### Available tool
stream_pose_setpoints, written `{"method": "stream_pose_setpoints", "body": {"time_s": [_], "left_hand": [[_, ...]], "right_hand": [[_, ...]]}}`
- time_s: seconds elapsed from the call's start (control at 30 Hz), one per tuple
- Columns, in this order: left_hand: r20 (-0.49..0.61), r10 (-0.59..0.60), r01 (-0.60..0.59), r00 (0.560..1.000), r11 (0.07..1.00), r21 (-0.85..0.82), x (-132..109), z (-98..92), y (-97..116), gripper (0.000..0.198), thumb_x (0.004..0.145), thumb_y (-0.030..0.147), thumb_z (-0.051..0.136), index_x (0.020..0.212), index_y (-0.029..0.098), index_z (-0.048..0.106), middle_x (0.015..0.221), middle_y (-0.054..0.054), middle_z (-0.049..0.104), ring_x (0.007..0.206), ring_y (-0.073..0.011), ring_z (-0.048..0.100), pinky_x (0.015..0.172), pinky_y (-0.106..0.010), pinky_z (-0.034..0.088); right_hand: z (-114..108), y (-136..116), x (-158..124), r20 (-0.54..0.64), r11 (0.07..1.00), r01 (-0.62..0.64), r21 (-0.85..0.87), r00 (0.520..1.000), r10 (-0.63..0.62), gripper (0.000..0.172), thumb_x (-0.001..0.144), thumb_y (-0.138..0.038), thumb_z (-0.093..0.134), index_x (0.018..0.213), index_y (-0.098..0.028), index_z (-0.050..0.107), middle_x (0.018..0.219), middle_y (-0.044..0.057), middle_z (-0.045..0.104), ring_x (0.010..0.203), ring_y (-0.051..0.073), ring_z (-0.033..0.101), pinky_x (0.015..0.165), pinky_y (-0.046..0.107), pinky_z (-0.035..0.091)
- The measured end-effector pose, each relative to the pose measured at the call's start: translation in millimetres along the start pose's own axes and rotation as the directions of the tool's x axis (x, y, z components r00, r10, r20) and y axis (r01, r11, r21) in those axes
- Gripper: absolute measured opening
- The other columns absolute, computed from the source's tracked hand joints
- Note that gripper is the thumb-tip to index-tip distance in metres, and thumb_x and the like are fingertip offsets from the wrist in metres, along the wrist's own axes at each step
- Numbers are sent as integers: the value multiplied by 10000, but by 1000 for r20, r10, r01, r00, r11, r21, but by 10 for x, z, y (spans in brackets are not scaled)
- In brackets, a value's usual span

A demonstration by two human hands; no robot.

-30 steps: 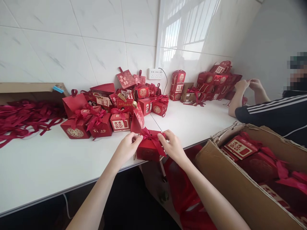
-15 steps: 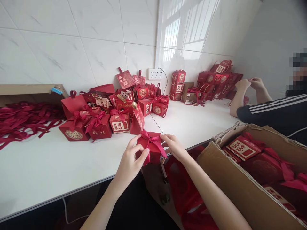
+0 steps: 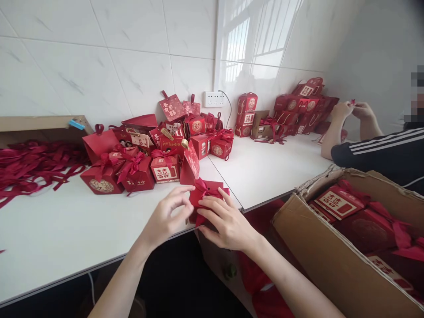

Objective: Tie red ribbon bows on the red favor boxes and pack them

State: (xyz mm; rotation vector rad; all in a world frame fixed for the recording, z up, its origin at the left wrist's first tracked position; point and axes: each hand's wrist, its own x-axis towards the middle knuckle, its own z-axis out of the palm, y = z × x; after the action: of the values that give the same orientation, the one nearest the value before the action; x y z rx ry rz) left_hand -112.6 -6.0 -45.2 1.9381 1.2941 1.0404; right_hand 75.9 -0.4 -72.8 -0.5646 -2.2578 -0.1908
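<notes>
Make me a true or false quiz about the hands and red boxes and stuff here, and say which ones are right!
1. The camera wearer's right hand lies over a small red cardboard box with a ribbon on it. True.
2. A heap of loose crimson fabric ribbons lies at the picture's right edge. False: it is at the left edge.
3. A white plastic socket strip is on the white tiled wall. True.
4. The other person's dark sleeve has green stripes. False: the stripes are white.
5. The open brown cardboard carton at the right has red boxes with ribbons inside. True.
</notes>
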Motion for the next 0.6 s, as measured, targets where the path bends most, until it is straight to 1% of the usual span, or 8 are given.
{"method": "stream_pose_setpoints", "body": {"time_s": [0.1, 0.17, 0.27, 0.33, 0.4, 0.47, 0.53, 0.6], "left_hand": [[-152, -63, 59, 986, 998, -30, 223, -34, -5, 228, 814, 418, 475, 883, 207, 530, 1110, -76, 569, 1075, -230, 543, 860, -355, 471], [-142, -70, 82, 987, 993, 81, 376, 16, -13, 295, 802, 458, 494, 953, 205, 524, 1045, -61, 578, 971, -212, 571, 829, -343, 461], [-99, -73, 90, 992, 977, 192, 492, 121, -29, 272, 810, 462, 469, 816, 197, 526, 872, -32, 581, 814, -192, 570, 767, -328, 441], [-133, -103, 125, 986, 978, 168, 473, 179, -43, 261, 818, 444, 448, 734, 199, 483, 777, -10, 552, 746, -180, 553, 717, -311, 431], [-195, -141, 164, 971, 981, 104, 409, 224, -59, 255, 817, 432, 445, 703, 203, 450, 744, 2, 531, 718, -169, 539, 687, -293, 422], [-249, -173, 191, 953, 980, 48, 340, 258, -68, 260, 807, 428, 452, 676, 205, 425, 725, 9, 513, 696, -159, 524, 666, -276, 415], [-292, -186, 197, 938, 980, 10, 295, 285, -67, 271, 797, 428, 463, 654, 205, 407, 710, 13, 496, 694, -154, 512, 658, -263, 408], [-317, -191, 197, 929, 980, -13, 278, 304, -57, 291, 797, 432, 467, 632, 206, 389, 685, 19, 472, 693, -150, 499, 656, -253, 399]], "right_hand": [[63, 56, -51, 15, 1000, 21, -23, 1000, -20, 126, 852, -226, 500, 865, -166, 611, 1135, 100, 627, 1115, 225, 546, 1086, 476, 250], [54, 72, -66, 28, 999, 30, -18, 999, -29, 123, 850, -196, 492, 799, -170, 600, 1141, 100, 626, 1127, 224, 540, 1095, 483, 228], [-4, 73, -85, 28, 998, 35, 50, 999, -37, 103, 851, -188, 479, 802, -174, 569, 1137, 110, 619, 1127, 224, 537, 1079, 488, 253], [-43, 95, -105, -86, 990, -38, 138, 995, 50, 90, 851, -223, 462, 863, -178, 539, 1103, 123, 610, 1072, 218, 557, 991, 450, 373], [-68, 152, -115, -259, 940, -262, 218, 913, 315, 114, 858, -275, 434, 881, -182, 495, 959, 107, 604, 910, 199, 582, 813, 379, 469], [-74, 235, -93, -259, 785, -538, 306, 747, 613, 166, 867, -349, 419, 824, -193, 456, 774, 42, 556, 704, 166, 543, 640, 307, 457], [-61, 317, -35, -36, 604, -717, 347, 634, 773, 265, 853, -442, 438, 738, -203, 429, 639, -18, 488, 571, 134, 465, 543, 263, 394], [-36, 375, 36, 175, 497, -781, 379, 588, 790, 341, 831, -499, 450, 665, -204, 410, 573, -44, 434, 525, 116, 407, 501, 240, 334]]}}
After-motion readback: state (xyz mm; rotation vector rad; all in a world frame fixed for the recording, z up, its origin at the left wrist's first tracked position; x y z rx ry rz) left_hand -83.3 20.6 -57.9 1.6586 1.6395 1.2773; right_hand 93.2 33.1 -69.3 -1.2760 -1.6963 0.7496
